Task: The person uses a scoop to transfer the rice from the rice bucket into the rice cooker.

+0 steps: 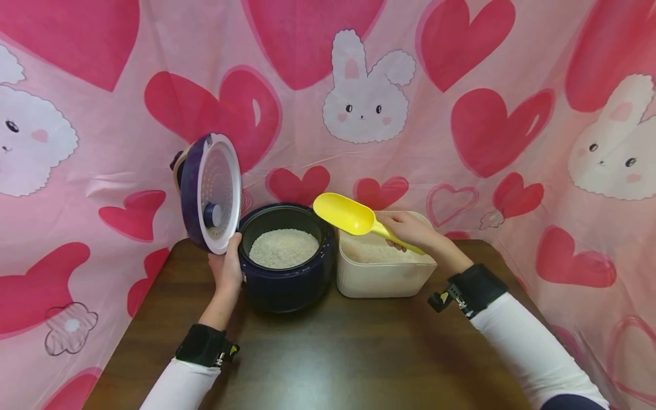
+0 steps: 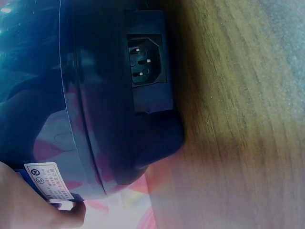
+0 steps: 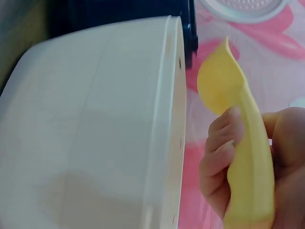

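Note:
In the head view, my left hand point(image 1: 227, 269) grips the lower edge of the raised lid point(image 1: 221, 182) of a dark blue rice cooker point(image 1: 287, 290). The thumb lies along the lid's rim; the other fingers are mostly hidden. White rice point(image 1: 283, 249) lies inside the cooker's pot. My right hand point(image 1: 410, 229) holds a yellow scoop point(image 1: 348, 213) by its handle above a cream rice bin point(image 1: 384, 279). The scoop's bowl points left, toward the cooker, and no rice shows in it. The right wrist view shows fingers curled round the scoop handle point(image 3: 252, 167).
Cooker and bin stand side by side on a brown wooden table point(image 1: 328, 359), near its back edge. A pink curtain point(image 1: 302, 142) with hearts and rabbits hangs behind. A power socket point(image 2: 145, 61) sits low on the cooker's side. Rice point(image 1: 374, 250) lies in the bin.

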Available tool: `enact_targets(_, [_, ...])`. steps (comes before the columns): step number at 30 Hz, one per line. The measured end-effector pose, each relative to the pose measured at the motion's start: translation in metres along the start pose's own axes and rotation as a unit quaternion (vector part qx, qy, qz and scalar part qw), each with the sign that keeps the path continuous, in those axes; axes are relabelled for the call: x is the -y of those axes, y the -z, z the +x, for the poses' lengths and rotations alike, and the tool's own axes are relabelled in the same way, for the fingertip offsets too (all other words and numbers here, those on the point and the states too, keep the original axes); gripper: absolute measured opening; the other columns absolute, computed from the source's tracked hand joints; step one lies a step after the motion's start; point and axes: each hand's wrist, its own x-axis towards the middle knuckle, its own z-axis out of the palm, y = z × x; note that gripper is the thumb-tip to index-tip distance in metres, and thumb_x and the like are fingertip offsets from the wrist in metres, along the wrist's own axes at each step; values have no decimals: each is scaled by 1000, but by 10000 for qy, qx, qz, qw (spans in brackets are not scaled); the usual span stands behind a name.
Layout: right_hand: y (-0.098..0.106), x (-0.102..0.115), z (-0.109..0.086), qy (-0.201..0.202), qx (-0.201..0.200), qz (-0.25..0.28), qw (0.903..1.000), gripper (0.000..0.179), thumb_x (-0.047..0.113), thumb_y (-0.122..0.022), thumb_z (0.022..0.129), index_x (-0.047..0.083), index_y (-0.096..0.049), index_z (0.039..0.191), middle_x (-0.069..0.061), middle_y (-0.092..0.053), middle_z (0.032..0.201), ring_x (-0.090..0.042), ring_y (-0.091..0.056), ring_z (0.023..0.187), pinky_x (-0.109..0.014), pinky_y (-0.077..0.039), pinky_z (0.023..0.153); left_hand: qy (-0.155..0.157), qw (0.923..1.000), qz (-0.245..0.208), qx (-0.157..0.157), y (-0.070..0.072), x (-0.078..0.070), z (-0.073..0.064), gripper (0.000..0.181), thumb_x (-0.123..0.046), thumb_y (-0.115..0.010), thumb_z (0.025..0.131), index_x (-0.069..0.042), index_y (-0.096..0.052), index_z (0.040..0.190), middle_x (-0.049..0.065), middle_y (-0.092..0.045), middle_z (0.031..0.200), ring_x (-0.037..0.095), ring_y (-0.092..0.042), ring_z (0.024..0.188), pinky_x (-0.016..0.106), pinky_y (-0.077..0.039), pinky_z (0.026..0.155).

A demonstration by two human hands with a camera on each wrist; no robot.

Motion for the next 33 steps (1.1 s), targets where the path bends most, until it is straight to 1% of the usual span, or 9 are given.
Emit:
enact_targets(2, [7, -8, -6, -147, -53, 12, 9999, 41, 39, -42, 111, 4, -63, 118, -9, -60, 72, -22, -52, 55, -28, -48, 52, -18, 10000, -8, -6, -1, 0, 0, 60, -45, -68, 95, -4, -56, 137, 11, -61, 128, 17, -52, 108, 34, -37, 108])
enact_targets(6, [20, -27, -19, -497, -127, 21, 9987, 44, 35, -38, 112, -1, -60, 100, -6, -58, 68, -20, -50, 54, -27, -46, 51, -37, 10000, -15, -9, -1, 1, 0, 59, -43, -68, 95, -3, -57, 136, 11, -62, 127, 17, -52, 107, 33, -37, 107])
enact_targets(10, [31, -44, -30, -723, -235, -172, 9970, 45, 33, -38, 111, -1, -61, 92, -4, -56, 65, -19, -49, 54, -27, -45, 51, -59, 10000, 69, -32, 0, 1, 0, 59, -44, -68, 95, -2, -57, 136, 13, -62, 128, 18, -52, 108, 34, -37, 108])
enact_targets(13, [37, -53, -36, -725, -427, -738, 9937, 46, 30, -38, 111, -1, -62, 86, -4, -55, 64, -20, -48, 54, -28, -44, 52, -92, 9999, 102, -71, 0, 2, 1, 60, -44, -68, 95, -1, -57, 136, 14, -62, 128, 19, -52, 108, 34, -37, 108])
enact_targets(16, [42, -56, -41, -748, -706, -1625, 9813, 49, 31, -37, 110, 3, -60, 78, -4, -52, 63, -22, -46, 55, -30, -42, 54, -111, 9998, 91, -107, 0, 3, 2, 60, -43, -68, 95, -1, -56, 137, 14, -62, 128, 20, -51, 109, 34, -36, 108])
enact_targets(22, [46, -54, -44, -840, -1177, -3258, 9343, 44, 31, -44, 105, 11, -56, 68, -5, -46, 62, -25, -45, 59, -36, -39, 57, -113, 9999, 49, -90, -1, 2, 1, 59, -43, -68, 95, -1, -57, 136, 13, -62, 127, 18, -52, 107, 33, -37, 107])
enact_targets(27, [36, -47, -39, -561, -1453, -4570, 8757, 30, 21, -57, 99, 10, -59, 71, -6, -48, 63, -28, -50, 59, -45, -52, 55, -44, 9999, -78, -85, -1, 1, 1, 57, -42, -68, 95, -3, -57, 135, 9, -62, 124, 15, -53, 106, 29, -38, 105])
enact_targets(31, [21, -42, -33, -253, -1334, -5398, 8308, 21, 14, -70, 93, 6, -64, 75, -6, -52, 62, -28, -53, 57, -48, -58, 58, -45, 9999, -27, -107, -1, 1, 0, 56, -42, -69, 95, -3, -59, 134, 10, -63, 123, 15, -54, 105, 28, -39, 103])
enact_targets(33, [14, -41, -30, -213, -1255, -5669, 8139, 20, 14, -76, 91, 4, -66, 77, -6, -52, 62, -27, -54, 57, -45, -59, 60, -37, 9999, 4, -97, -1, 1, -1, 57, -42, -69, 95, -2, -59, 134, 11, -63, 124, 15, -54, 105, 28, -39, 103])
